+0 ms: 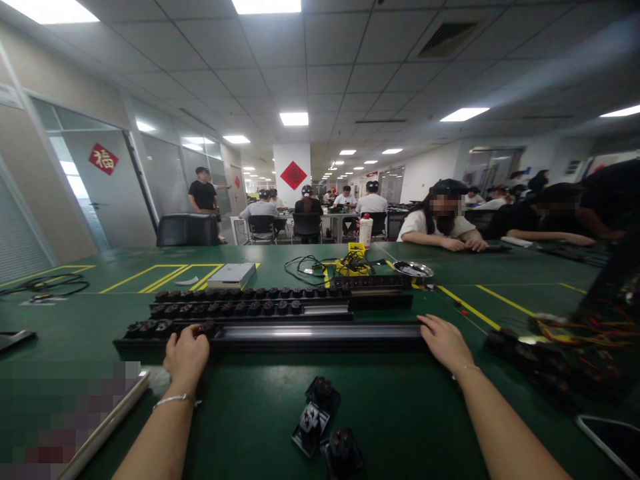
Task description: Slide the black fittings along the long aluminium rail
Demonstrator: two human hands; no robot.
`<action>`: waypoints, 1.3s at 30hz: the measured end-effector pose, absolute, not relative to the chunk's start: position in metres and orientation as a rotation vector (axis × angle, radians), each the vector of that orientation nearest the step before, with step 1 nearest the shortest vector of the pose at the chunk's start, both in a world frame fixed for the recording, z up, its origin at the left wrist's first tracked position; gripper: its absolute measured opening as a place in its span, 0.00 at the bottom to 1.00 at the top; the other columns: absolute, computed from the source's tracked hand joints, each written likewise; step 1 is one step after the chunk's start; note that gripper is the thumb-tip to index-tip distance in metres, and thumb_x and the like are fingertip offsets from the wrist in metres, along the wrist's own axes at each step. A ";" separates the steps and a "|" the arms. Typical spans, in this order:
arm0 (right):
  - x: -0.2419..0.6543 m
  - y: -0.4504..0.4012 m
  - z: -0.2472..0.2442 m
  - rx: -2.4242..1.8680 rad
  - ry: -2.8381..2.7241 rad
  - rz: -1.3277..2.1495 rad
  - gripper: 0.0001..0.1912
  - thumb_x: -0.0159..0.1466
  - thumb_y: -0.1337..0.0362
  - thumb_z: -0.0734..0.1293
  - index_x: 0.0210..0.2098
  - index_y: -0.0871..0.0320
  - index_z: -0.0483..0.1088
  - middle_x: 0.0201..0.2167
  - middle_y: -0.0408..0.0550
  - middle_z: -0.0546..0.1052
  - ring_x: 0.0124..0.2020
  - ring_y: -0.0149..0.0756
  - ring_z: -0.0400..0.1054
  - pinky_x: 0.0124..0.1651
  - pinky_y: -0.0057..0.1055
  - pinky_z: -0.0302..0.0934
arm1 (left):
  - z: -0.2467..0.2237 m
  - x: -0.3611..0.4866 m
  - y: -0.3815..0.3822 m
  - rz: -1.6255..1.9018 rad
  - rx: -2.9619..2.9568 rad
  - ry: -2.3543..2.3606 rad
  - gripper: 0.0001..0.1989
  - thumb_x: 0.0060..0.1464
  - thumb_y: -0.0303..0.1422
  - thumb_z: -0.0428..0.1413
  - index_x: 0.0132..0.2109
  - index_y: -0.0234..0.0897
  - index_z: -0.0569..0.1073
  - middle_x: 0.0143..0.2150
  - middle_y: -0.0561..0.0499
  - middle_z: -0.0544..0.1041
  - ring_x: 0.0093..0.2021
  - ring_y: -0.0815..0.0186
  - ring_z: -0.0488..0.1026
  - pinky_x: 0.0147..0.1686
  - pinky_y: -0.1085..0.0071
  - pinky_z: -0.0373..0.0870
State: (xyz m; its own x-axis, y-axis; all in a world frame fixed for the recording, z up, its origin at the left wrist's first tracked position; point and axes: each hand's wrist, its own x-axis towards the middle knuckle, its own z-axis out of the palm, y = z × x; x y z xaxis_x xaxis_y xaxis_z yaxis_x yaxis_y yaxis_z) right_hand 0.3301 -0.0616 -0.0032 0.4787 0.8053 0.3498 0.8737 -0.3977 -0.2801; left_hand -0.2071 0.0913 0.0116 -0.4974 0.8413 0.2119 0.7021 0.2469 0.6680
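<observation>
A long black rail (320,335) lies across the table in front of me, its channel bare along the middle and right. Round black socket-like modules (150,327) fill its left part. My left hand (187,353) is closed over the rail beside the last of these modules, its fingertips partly hidden. At the far right end, my right hand (447,341) grips the rail with its fingers against the tip. Nearer to me, between my forearms, are several loose black modules (311,421), some showing metal parts.
Behind lie more black rails (327,311) fitted with modules. Farther back are a white box (231,275), a yellow bin (353,265) with cables, a metal dish (413,269) and a bottle (366,231). Wires and dark parts (530,360) crowd the right. A co-worker (443,217) sits opposite.
</observation>
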 end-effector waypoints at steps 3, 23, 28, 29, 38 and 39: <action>0.329 -0.062 -0.003 -2.300 -1.427 -0.241 0.26 0.62 0.57 0.50 0.51 0.58 0.69 0.54 0.51 0.69 0.57 0.41 0.58 0.60 0.40 0.48 | 0.012 -0.206 0.090 1.094 1.483 2.309 0.22 0.46 0.33 0.47 0.50 0.42 0.69 0.55 0.45 0.69 0.64 0.54 0.52 0.58 0.52 0.53; 0.328 -0.063 0.000 -2.309 -1.390 -0.203 0.26 0.62 0.56 0.50 0.52 0.57 0.69 0.55 0.50 0.68 0.58 0.42 0.57 0.59 0.41 0.50 | 0.012 -0.206 0.089 1.086 1.517 2.242 0.19 0.47 0.30 0.47 0.45 0.46 0.72 0.52 0.53 0.73 0.62 0.57 0.54 0.58 0.55 0.55; 0.330 -0.061 -0.003 -2.289 -1.400 -0.238 0.26 0.62 0.57 0.51 0.51 0.57 0.70 0.54 0.50 0.69 0.57 0.42 0.58 0.59 0.41 0.51 | 0.010 -0.204 0.088 1.108 1.574 2.209 0.18 0.48 0.29 0.45 0.45 0.44 0.73 0.50 0.51 0.74 0.61 0.57 0.56 0.58 0.55 0.56; 0.331 -0.061 -0.004 -2.280 -1.409 -0.256 0.25 0.62 0.57 0.51 0.51 0.57 0.70 0.53 0.51 0.69 0.57 0.42 0.59 0.59 0.42 0.51 | 0.008 -0.204 0.089 1.117 1.572 2.209 0.18 0.48 0.30 0.45 0.45 0.44 0.73 0.51 0.51 0.74 0.61 0.57 0.56 0.58 0.55 0.56; 0.330 -0.061 -0.004 -2.270 -1.432 -0.284 0.25 0.62 0.58 0.51 0.49 0.58 0.71 0.52 0.52 0.70 0.56 0.42 0.60 0.59 0.40 0.50 | -0.021 -0.217 0.115 1.328 1.802 2.025 0.16 0.48 0.29 0.46 0.42 0.40 0.74 0.46 0.50 0.77 0.57 0.61 0.63 0.61 0.60 0.50; 0.330 -0.061 -0.004 -2.273 -1.429 -0.280 0.25 0.62 0.58 0.51 0.50 0.58 0.71 0.52 0.51 0.70 0.56 0.41 0.60 0.60 0.40 0.50 | -0.023 -0.218 0.117 1.340 1.812 2.012 0.17 0.49 0.29 0.45 0.42 0.41 0.74 0.45 0.51 0.77 0.56 0.63 0.64 0.61 0.61 0.51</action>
State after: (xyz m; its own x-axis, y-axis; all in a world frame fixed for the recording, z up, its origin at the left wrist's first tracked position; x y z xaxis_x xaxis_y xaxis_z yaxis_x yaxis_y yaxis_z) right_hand 0.3301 -0.0609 -0.0040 0.4456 0.8044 0.3929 0.8932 -0.3700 -0.2555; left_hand -0.2183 0.1165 -0.0233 -0.2759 0.8496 0.4496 0.7423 -0.1088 0.6611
